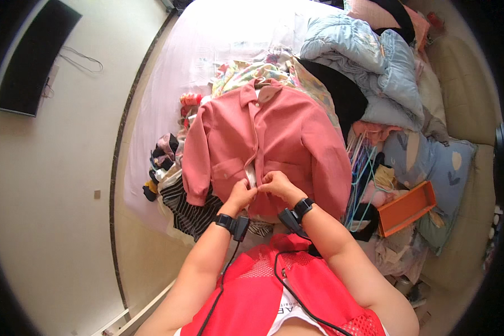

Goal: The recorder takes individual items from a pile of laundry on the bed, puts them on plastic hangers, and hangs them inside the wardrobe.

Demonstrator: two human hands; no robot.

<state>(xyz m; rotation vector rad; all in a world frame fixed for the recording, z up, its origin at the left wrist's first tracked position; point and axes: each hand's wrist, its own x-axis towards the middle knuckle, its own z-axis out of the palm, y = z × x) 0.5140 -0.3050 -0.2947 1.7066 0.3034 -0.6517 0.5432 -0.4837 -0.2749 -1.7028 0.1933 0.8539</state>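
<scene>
A pink button-front jacket [281, 130] lies spread face up over a heap of clothes, its collar away from me and both sleeves out to the sides. A hanger's hook [261, 80] shows at the collar. My left hand [242, 194] pinches the front edge of the jacket low on the opening. Right beside it, my right hand [279, 185] has thumb and fingers closed on the other front edge, below a flap pocket. Between the two edges a strip of pale lining shows. Each wrist wears a black strapped device with a cable.
Several plastic hangers [359, 180] lie to the right, next to an orange box [407, 208]. A light-blue quilt [344, 42] is bunched at the back right. Striped clothing [193, 206] and small garments [166, 151] lie at the left. A wall-mounted television [38, 54] hangs at the far left.
</scene>
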